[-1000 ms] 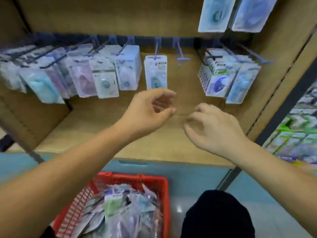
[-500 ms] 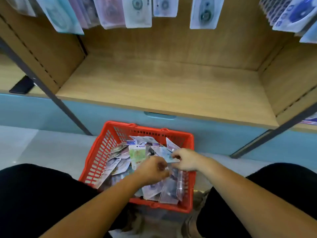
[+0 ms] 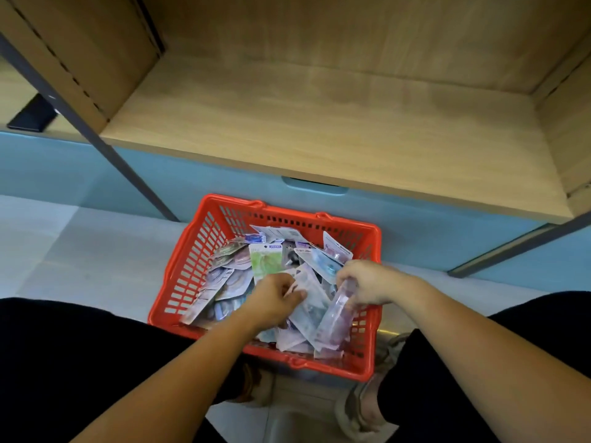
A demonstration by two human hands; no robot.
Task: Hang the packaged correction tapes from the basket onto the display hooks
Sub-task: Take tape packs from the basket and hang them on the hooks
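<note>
I count one red plastic basket with slotted walls [image 3: 198, 266] standing on the floor, and in it a loose heap of packaged correction tapes [image 3: 224, 282]. They overlap too much for an exact count, but there are well over a dozen, most of them pale pink, lilac or blue, and a single green-carded pack [image 3: 265, 260] lies towards the far rim. Two bare hands are in the basket. The left hand [image 3: 276, 298] is near the middle, its fingers curled and pinching a pale lilac-grey pack [image 3: 308, 306] on top of the heap. The right hand [image 3: 367, 286], by the right wall, grips one pink-tinted clear pack [image 3: 335, 318], which slants down towards the near right corner. The basket sits on a pale grey tiled floor [image 3: 80, 244], between two black-trousered legs and two worn shoes [image 3: 361, 407]. Its far rim is close to a light blue base panel [image 3: 96, 174]. Above that panel runs a light wooden shelf [image 3: 319, 123] framed by dark metal posts, and one flat black object [image 3: 32, 115] lies on the neighbouring shelf at the left.
</note>
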